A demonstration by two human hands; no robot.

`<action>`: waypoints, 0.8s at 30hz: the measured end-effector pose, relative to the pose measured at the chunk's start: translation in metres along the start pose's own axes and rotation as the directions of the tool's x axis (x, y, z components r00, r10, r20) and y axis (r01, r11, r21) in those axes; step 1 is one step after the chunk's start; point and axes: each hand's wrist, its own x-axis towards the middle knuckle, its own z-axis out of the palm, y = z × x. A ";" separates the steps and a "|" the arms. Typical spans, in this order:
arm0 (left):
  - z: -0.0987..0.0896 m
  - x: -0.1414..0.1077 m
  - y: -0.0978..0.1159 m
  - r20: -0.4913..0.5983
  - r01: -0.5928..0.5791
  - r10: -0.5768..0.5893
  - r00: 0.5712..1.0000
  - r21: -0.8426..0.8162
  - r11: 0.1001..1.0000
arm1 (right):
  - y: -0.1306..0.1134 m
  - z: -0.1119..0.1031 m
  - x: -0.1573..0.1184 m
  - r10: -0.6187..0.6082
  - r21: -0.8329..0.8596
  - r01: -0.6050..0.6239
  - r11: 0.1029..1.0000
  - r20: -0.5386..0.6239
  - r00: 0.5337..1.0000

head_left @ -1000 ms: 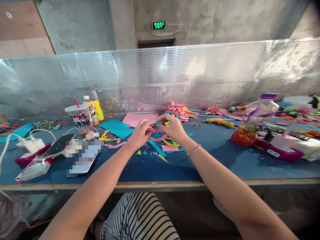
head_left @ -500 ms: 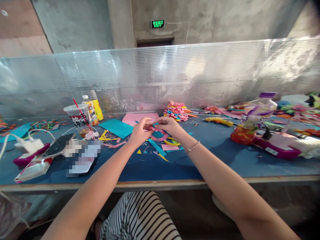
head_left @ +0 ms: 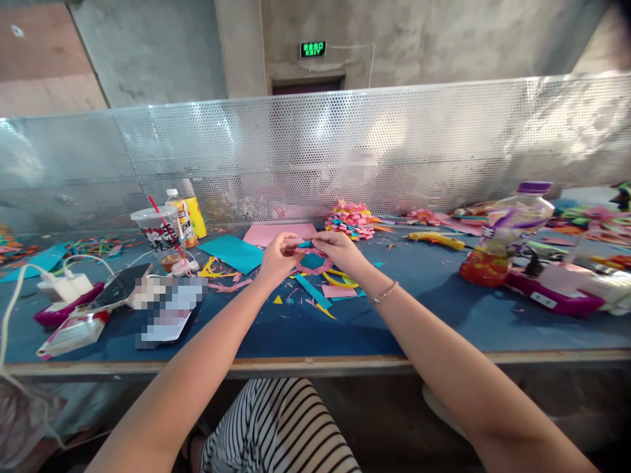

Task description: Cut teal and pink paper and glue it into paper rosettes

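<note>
Fingertips of my left hand [head_left: 279, 257] and my right hand [head_left: 339, 251] meet above the table, pinching a small blue piece [head_left: 305, 244], probably paper or foam sheet, between them. Its exact shape is partly hidden by the fingers. Just below lies a pink cut-out with a jagged ring shape [head_left: 323, 267]. Blue strips [head_left: 313, 291], a pink scrap [head_left: 339, 291] and a curved yellow scrap [head_left: 348, 282] are scattered in front of the hands. Behind the left hand are a blue sheet [head_left: 231, 253] and a pink sheet [head_left: 256, 234].
A heap of pink and yellow pieces [head_left: 351, 220] stands behind the right hand. Farther right are a yellow cutter [head_left: 436, 240] and a bottle with red liquid [head_left: 486, 266]. On the left are a plastic cup [head_left: 158, 230], phones [head_left: 170, 315] and a power strip [head_left: 49, 316]. A perforated metal screen [head_left: 296, 157] borders the back.
The right hand's fingers have shifted slightly on the blue piece, which shows a little more between the fingertips. The whole view has moved a little; the objects on the table stay in place.
</note>
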 end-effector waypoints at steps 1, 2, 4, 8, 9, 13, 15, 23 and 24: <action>0.000 0.000 -0.001 0.001 0.004 -0.004 1.000 -0.006 1.000 | 0.001 0.000 0.001 -0.011 -0.015 0.011 1.000 -0.005 1.000; 0.000 0.001 -0.003 0.002 0.005 -0.005 1.000 -0.012 1.000 | 0.002 0.000 0.001 -0.025 -0.027 0.024 0.999 -0.015 1.000; 0.000 0.002 -0.005 0.002 0.001 -0.001 1.000 -0.016 1.000 | 0.004 -0.001 0.003 -0.057 -0.052 0.055 0.997 -0.037 0.998; 0.000 0.003 -0.007 0.019 -0.041 0.040 0.999 0.043 0.998 | 0.008 -0.003 0.004 -0.086 -0.088 0.084 0.993 -0.022 0.996; -0.001 0.003 -0.008 0.031 -0.057 0.055 0.998 0.069 0.996 | 0.009 -0.003 0.004 -0.090 -0.082 0.089 0.993 -0.004 0.996; -0.001 0.000 -0.007 0.121 -0.112 0.092 0.988 0.170 0.979 | 0.013 -0.005 0.005 -0.098 -0.040 0.099 0.994 0.039 0.994; 0.000 -0.004 -0.004 0.148 -0.125 0.097 0.984 0.192 0.973 | 0.015 -0.006 0.006 -0.075 -0.041 0.077 0.996 0.038 0.996; 0.007 -0.014 0.006 0.072 -0.197 0.184 0.980 0.286 0.938 | 0.012 0.008 -0.001 0.001 0.034 -0.001 0.999 -0.004 1.000; 0.008 -0.014 0.005 0.043 -0.192 0.187 0.981 0.295 0.936 | 0.011 0.007 0.000 0.004 0.020 -0.005 1.000 0.034 0.999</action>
